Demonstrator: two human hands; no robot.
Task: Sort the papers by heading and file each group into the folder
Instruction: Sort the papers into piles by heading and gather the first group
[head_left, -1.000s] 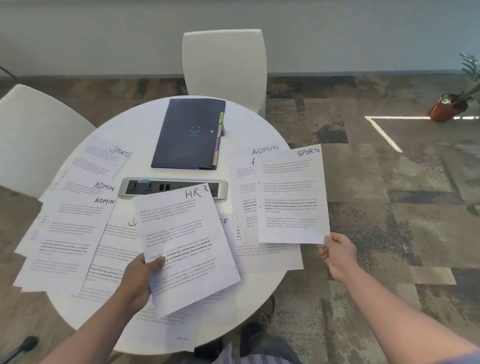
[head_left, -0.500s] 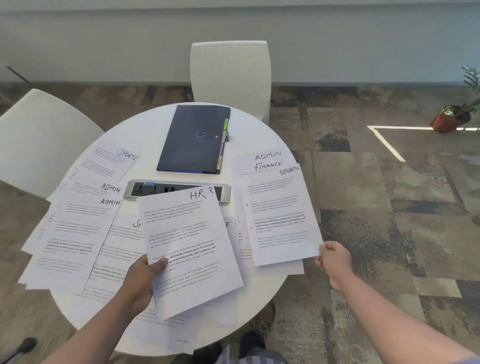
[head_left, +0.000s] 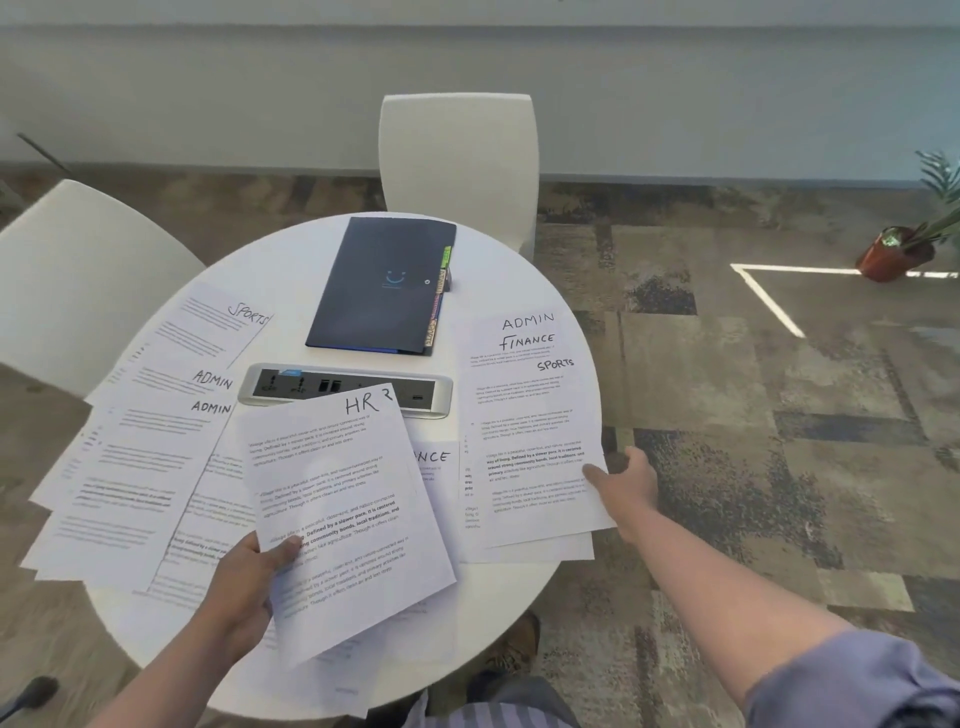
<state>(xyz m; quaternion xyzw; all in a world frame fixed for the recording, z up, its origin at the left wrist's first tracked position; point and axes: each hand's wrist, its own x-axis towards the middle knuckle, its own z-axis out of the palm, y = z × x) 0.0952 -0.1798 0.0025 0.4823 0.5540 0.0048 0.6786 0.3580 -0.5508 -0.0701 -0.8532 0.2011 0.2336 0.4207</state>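
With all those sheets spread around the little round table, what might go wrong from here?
The right stack under the right hand mixes ADMIN, FINANCE and SPORTS headings, so groups may get misfiled. Papers on the left overhang the table edge and could slip to the floor. The HR sheet, pinched at one corner by the left hand, might bend or crease.

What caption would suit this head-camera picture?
Left hand grips the HR sheet while right hand rests on the Sports sheet; folder lies shut.
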